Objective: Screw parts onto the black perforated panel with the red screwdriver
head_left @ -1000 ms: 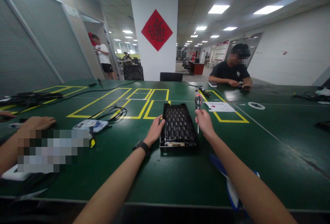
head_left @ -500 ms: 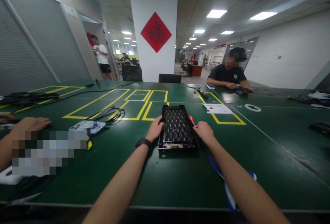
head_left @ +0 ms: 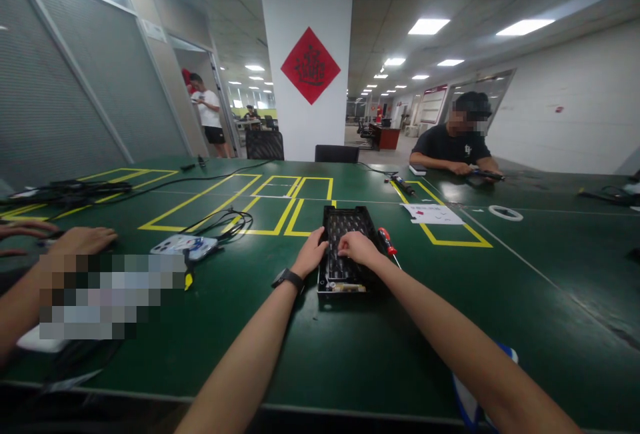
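A black rectangular case, open on top with rows of dark, shiny shapes inside, lies on the green table in front of me. My left hand grips its left edge, thumb on the rim. Over the middle of the case, my right hand has its fingers pinched together; anything between them is too small or hidden to make out. A red-and-black screwdriver lies just right of the case, touched by neither hand. Near the front end of the case sits a pale strip.
At left, another person's hands rest near a phone and black cables. A paper sheet, a tape roll and yellow tape outlines lie further back. A seated person works at the far right. A blue-and-white item lies under my right forearm.
My right hand has let go of the screwdriver, now lying beside the case, and moved left over the case. My left hand stays on the edge. The view has shifted slightly left.
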The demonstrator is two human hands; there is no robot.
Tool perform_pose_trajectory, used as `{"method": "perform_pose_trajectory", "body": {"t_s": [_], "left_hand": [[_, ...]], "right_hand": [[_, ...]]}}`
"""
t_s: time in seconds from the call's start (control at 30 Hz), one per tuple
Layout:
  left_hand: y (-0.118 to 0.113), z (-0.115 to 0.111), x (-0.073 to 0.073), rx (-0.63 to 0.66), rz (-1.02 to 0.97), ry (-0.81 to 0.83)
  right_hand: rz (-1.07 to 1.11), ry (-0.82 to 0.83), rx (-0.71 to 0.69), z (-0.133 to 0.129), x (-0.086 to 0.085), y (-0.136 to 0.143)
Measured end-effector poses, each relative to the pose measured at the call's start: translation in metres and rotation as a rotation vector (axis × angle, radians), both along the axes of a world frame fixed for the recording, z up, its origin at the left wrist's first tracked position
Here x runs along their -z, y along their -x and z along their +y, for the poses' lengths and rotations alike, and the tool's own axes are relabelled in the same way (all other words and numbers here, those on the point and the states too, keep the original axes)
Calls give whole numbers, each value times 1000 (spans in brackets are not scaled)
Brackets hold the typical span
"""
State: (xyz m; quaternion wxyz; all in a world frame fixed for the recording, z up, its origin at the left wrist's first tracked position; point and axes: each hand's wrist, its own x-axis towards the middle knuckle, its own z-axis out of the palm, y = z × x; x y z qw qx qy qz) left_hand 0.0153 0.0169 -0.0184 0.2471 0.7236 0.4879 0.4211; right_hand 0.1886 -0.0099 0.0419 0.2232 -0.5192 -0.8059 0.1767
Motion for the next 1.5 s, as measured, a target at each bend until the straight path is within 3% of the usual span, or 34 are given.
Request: {"method": "perform_pose_trajectory", "body": {"t_s": [0.13,0.3,0.57,0.93,1.13,1.27,1.5], "left_hand": [[1,1,1,-2,19,-11],[1,-1,0,12,48,-42],[0,-2,-1,0,58,-37],[-1,-1,0,1,58,-37],[0,0,1,1,42,-30],[-1,-2,-1,-4,39,-25],[-1,-2,-1,-12,24,-18]], "right_hand": [[100,97,-118,-10,-9,-5],[327,432,-359,-40,-23,-26],[204,290,-400,-52,-16,-49],[98,301,-366,-55,-15,-47],[235,429,-306,-54,-11,-45],[279,407,-365,-55,-16,-48],[137,260,-492,-60,-26,-56]]}}
